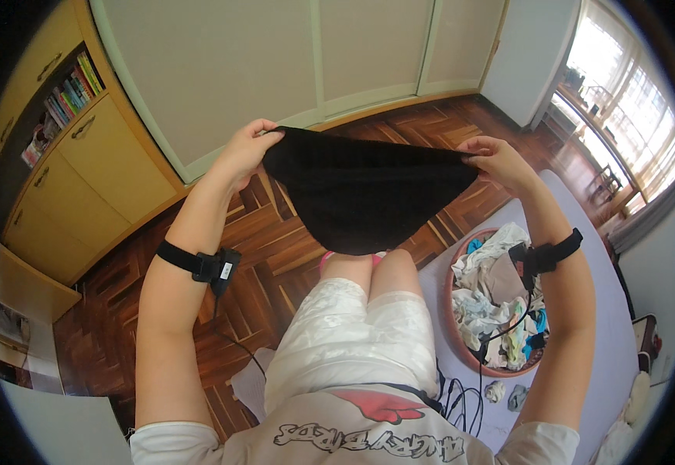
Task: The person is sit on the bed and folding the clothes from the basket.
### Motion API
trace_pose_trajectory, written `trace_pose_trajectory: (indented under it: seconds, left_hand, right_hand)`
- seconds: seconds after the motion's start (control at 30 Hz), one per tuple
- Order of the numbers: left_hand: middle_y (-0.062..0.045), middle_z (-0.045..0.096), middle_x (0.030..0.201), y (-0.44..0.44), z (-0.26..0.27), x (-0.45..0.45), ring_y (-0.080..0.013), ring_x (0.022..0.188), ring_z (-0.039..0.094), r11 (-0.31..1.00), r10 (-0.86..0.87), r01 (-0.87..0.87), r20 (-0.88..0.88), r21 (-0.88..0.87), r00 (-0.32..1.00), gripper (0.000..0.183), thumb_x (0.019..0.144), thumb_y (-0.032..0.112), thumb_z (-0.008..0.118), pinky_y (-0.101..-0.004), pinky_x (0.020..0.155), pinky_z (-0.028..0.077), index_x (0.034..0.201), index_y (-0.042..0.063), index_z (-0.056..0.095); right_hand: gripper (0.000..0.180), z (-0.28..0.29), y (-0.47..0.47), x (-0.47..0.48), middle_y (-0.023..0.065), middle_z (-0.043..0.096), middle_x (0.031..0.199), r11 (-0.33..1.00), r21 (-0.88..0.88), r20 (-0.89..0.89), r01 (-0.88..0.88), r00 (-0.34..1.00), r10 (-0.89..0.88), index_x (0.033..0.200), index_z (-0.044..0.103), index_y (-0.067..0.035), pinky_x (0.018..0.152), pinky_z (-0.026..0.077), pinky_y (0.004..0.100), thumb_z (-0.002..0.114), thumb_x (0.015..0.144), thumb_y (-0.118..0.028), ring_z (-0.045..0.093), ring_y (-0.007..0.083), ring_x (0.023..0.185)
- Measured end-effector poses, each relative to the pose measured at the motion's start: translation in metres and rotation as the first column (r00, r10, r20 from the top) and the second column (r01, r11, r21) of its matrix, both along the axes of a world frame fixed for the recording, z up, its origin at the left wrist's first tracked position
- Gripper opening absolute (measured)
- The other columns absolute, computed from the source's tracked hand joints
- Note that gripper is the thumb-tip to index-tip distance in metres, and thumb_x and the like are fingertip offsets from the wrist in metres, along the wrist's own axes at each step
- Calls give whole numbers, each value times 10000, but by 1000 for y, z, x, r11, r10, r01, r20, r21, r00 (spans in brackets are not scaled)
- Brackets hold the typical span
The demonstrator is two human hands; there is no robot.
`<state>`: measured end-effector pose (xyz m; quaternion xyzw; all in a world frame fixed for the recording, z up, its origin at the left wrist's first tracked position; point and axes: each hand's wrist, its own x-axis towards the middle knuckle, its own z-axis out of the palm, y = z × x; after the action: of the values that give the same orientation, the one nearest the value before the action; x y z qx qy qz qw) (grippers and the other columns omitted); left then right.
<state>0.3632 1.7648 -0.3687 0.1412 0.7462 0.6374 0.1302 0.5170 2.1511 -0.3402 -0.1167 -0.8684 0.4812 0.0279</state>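
Note:
A black piece of cloth point(372, 192) hangs stretched between my two hands, out in front of my knees. My left hand point(250, 150) pinches its upper left corner between thumb and fingers. At the upper right corner my right hand point(497, 163) grips the cloth the same way. The top edge runs nearly straight, and the lower part droops to a rounded end above my knees. What kind of garment or textile it is, I cannot tell.
Beside my right leg, a round basket point(450, 317) full of crumpled clothes stands on a lavender bed cover point(598, 325). Two small rolled cloths point(495, 392) lie near it, by black cables point(462, 401). Sliding wardrobe doors point(244, 70) and a yellow cabinet point(99, 168) face me across the parquet floor point(244, 232).

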Motion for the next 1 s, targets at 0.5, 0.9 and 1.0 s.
trace_pose_trajectory:
  seconds: [0.5,0.9,1.0]
  left_hand:
    - [-33,533,825,-11,11,-5,-135,749,557,982,181,-188,-178,-23,967,99,899,66,475,-298,712,537,929,47,567]
    - [-45,577,728,-13,26,-13,-114,574,553,987,150,-152,-39,-54,988,209,878,59,451,-297,631,560,1003,28,615]
    - [-71,614,801,-19,36,-20,-122,603,568,963,263,-244,-223,112,939,299,887,13,399,-292,650,559,1113,33,593]
  right_hand:
    - [169,12,23,1,30,631,788,978,-27,-73,205,976,-206,1055,606,-54,596,555,234,536,908,-101,629,101,645]
    - [223,17,36,-10,59,635,846,975,220,129,19,990,-49,1033,603,-43,645,564,277,545,818,-34,663,142,759]
    - [396,36,39,-15,114,651,816,831,414,-376,371,901,-215,1196,588,-117,683,554,294,481,829,-14,673,142,752]
